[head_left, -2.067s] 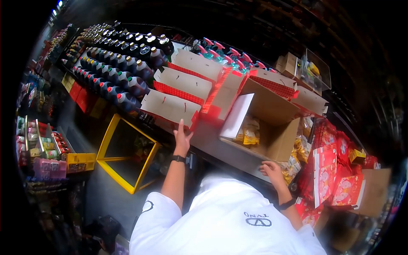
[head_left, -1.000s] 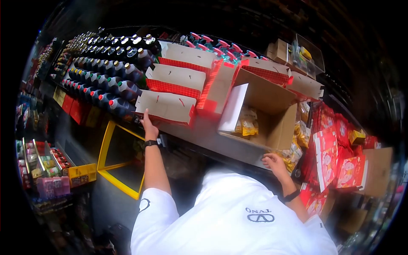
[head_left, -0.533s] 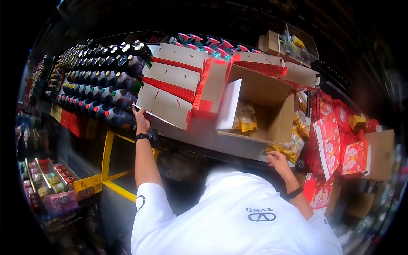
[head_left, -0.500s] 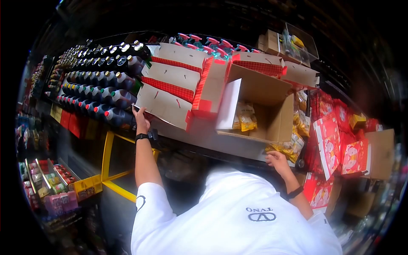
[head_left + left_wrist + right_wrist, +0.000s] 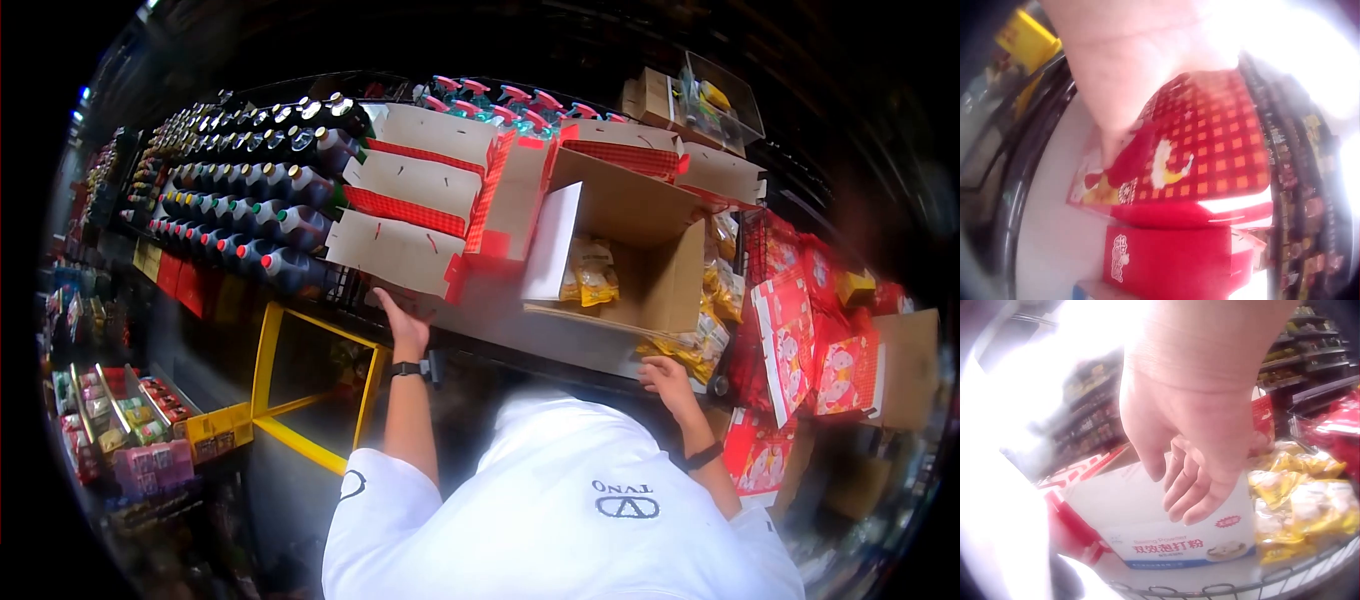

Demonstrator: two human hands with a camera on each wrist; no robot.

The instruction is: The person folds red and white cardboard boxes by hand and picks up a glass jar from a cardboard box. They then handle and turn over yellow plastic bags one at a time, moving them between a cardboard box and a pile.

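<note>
Along the front side of the nearest red-and-white box point(image 5: 395, 250), my left hand point(image 5: 405, 328) lies with straight fingers. In the left wrist view that hand point(image 5: 1129, 75) rests against the red checked box point(image 5: 1210, 156), its farther fingers out of sight. Three such boxes stand one behind another, grey-white tops facing up. My right hand point(image 5: 668, 382), fingers loosely bent and holding nothing, is by the near right corner of the open brown carton point(image 5: 640, 260). The right wrist view has this hand point(image 5: 1191, 450) in front of the carton's white printed side point(image 5: 1141, 519).
Rows of dark bottles point(image 5: 295, 268) stand at the left, spray bottles point(image 5: 515, 95) at the back. Yellow packets point(image 5: 597, 275) lie in the carton, and more packets point(image 5: 705, 345) beside it. Red bags point(image 5: 775, 250) are at the right. A yellow frame point(image 5: 310, 450) stands below the shelf edge.
My left hand has let go of the nearest box's left corner and moved right along its front, fingers straightened. That box's front edge sits slightly differently. My right hand stays by the carton.
</note>
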